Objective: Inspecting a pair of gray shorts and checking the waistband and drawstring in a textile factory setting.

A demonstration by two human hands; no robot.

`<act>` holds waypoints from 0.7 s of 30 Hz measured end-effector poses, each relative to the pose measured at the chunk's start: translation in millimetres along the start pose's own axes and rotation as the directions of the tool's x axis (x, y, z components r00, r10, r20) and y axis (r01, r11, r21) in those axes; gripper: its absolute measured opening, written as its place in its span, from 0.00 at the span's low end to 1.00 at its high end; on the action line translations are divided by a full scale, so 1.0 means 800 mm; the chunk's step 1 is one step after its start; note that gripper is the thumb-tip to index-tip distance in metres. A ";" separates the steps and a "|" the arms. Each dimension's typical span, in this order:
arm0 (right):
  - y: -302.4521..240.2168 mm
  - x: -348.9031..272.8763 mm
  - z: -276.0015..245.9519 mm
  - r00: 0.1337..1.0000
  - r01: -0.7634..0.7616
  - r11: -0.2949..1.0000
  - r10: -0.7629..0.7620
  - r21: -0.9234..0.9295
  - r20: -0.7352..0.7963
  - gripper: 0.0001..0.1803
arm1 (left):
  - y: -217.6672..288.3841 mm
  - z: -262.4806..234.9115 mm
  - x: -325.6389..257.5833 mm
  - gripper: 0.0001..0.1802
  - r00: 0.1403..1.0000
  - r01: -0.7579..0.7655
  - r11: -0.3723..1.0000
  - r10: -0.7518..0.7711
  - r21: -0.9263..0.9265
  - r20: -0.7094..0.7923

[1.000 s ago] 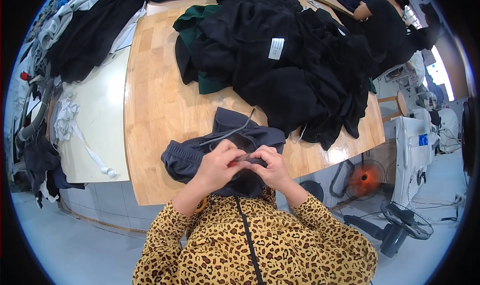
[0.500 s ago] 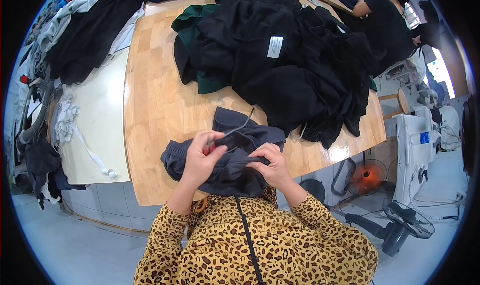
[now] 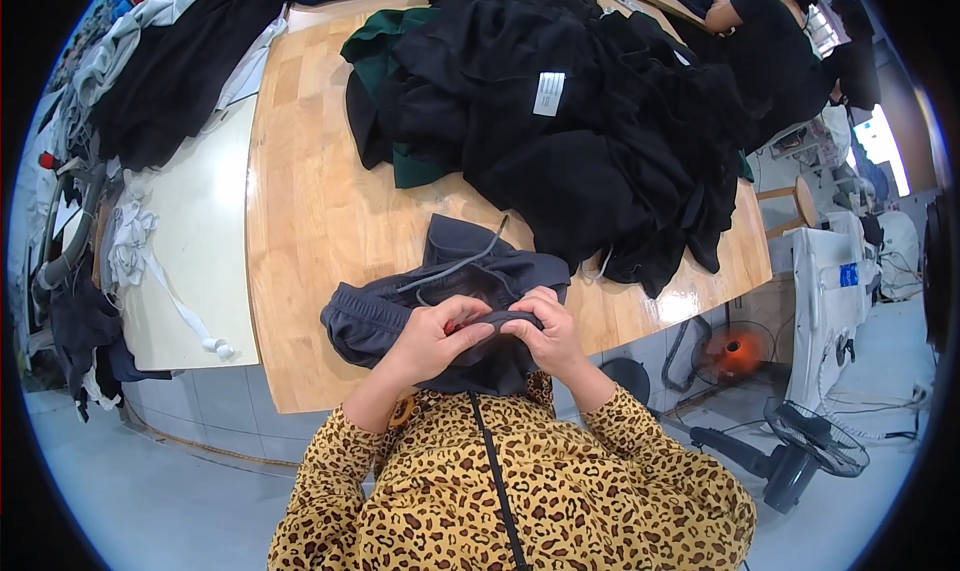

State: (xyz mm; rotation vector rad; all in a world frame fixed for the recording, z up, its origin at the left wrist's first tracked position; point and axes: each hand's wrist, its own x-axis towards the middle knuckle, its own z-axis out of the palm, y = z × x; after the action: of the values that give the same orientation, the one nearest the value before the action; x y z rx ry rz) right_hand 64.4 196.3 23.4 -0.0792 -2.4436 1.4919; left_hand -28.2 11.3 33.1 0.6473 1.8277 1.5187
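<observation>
At the near edge of the wooden surface [image 3: 300, 221], both hands grasp a dark grey garment [image 3: 440, 291] by its waistband: the left hand [image 3: 432, 339] pinches the hem, and the right hand [image 3: 548, 336] grips it just beside. The cloth looks soft, light and limp, so it is best held along that thicker band. A grey drawstring [image 3: 455, 268] lies across it. Something small and red between the fingers is mostly hidden. Farther off lies a pile of black clothes [image 3: 580, 131].
</observation>
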 end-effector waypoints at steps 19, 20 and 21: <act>-0.009 0.005 -0.001 0.997 0.041 0.999 -0.040 -0.021 0.060 0.10 | 0.018 0.011 0.001 0.13 0.788 -0.496 0.647 0.616 0.579 -0.013; -0.009 0.005 -0.001 0.997 0.043 0.998 -0.040 -0.044 0.069 0.10 | 0.019 0.010 0.002 0.13 0.769 -0.515 0.577 0.638 0.634 0.044; -0.008 0.005 -0.001 0.996 0.045 0.997 -0.040 -0.067 0.079 0.10 | 0.021 0.010 0.003 0.13 0.749 -0.532 0.502 0.654 0.682 0.103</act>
State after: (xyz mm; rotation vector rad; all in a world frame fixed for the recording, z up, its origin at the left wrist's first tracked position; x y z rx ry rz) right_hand 61.2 194.4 30.5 0.0174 -2.5411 1.4182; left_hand -24.5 21.5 48.3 1.7198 2.4754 1.2551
